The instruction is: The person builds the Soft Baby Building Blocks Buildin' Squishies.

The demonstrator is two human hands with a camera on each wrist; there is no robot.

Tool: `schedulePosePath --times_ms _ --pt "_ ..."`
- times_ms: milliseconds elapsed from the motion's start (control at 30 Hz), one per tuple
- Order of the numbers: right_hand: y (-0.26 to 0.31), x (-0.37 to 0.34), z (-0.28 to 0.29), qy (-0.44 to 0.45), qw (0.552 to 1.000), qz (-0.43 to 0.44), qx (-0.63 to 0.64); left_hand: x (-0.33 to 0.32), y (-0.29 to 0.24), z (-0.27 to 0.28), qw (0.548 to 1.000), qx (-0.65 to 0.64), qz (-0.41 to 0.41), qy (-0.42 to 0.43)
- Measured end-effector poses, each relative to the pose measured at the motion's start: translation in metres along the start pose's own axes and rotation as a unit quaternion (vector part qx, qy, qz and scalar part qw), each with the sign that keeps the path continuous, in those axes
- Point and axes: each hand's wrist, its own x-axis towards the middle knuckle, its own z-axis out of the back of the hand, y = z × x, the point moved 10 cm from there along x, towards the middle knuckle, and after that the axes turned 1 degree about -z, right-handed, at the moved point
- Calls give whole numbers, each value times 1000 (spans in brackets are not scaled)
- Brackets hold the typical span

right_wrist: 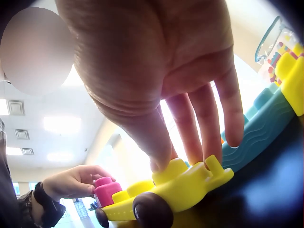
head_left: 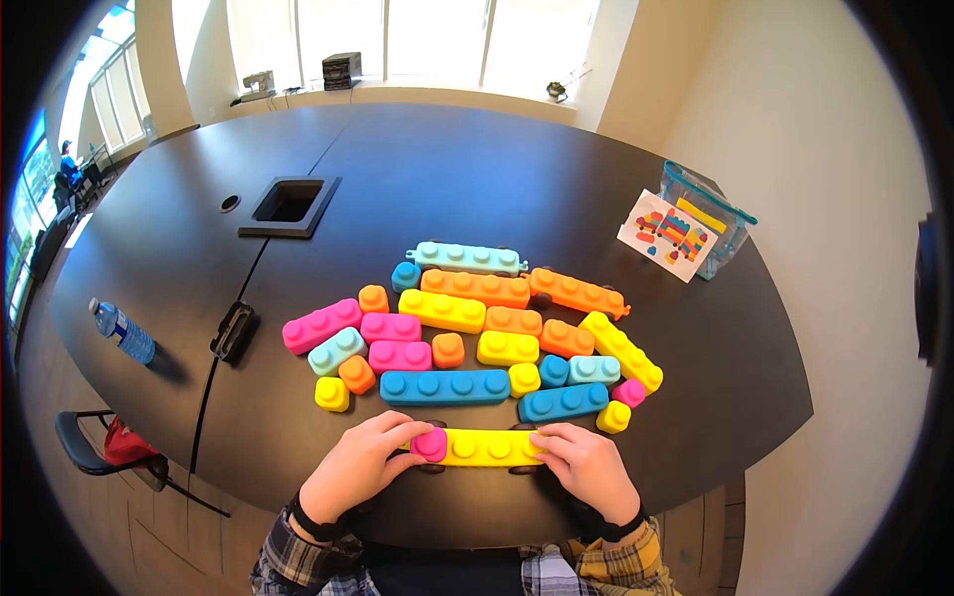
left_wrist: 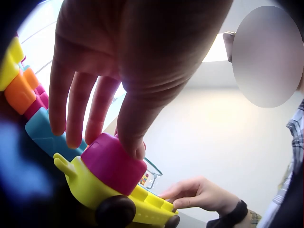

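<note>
A yellow wheeled toy car base with a row of studs lies crosswise at the near edge of the table. On its left end sits a small pink building block. My left hand pinches this block between thumb and fingers; in the left wrist view the block sits down over the base beside its hitch. At the other end, my right hand pinches the base, thumb at the last stud in the right wrist view. Dark wheels show under the base.
Beyond the car lie loose blocks, including a long blue block, a yellow block and an orange wheeled base. A picture card leans on a clear bag at right. Left are a water bottle and a black case.
</note>
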Motion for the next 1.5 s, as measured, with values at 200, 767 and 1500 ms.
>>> schedulePosePath --times_ms 200,767,1500 --pt "2 1 -1 -6 1000 2 -7 -4 2 -1 999 -2 27 -17" --pt "7 1 -1 -11 999 15 -34 -2 73 113 970 128 42 -204" --pt "6 11 3 24 1000 -10 2 0 44 135 941 226 29 -251"
